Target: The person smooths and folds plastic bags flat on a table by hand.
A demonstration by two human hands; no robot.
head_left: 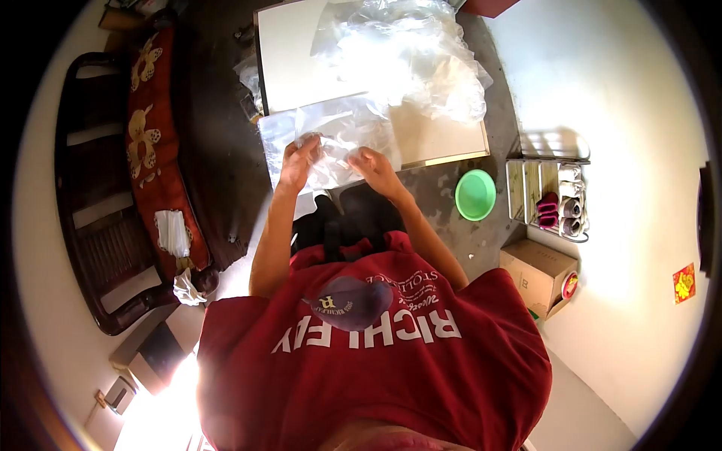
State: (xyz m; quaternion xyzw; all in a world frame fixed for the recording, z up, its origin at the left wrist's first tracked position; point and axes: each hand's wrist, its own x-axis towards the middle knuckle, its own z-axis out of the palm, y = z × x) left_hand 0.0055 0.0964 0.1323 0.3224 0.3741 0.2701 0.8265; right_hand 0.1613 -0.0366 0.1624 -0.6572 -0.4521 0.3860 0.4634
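Observation:
Both my hands are at the near edge of a low white table, over clear plastic bags. My left hand [302, 159] has its fingers closed on the left side of a crinkled clear plastic bag [331, 167]. On the other side of that bag, my right hand [370, 167] pinches it between thumb and fingers. Beneath lies a flat clear plastic sheet or stack of bags [282, 135], partly hanging over the table's front edge. A large heap of clear plastic bags [451, 75] covers the table's far right, its middle washed out by glare.
The white table [289, 60] stands before me. On the floor to its right is a green basin [475, 195]. A shoe rack [547, 197] and a cardboard box [535, 270] line the right wall. A dark wooden bench [90, 180] with a red cover stands left.

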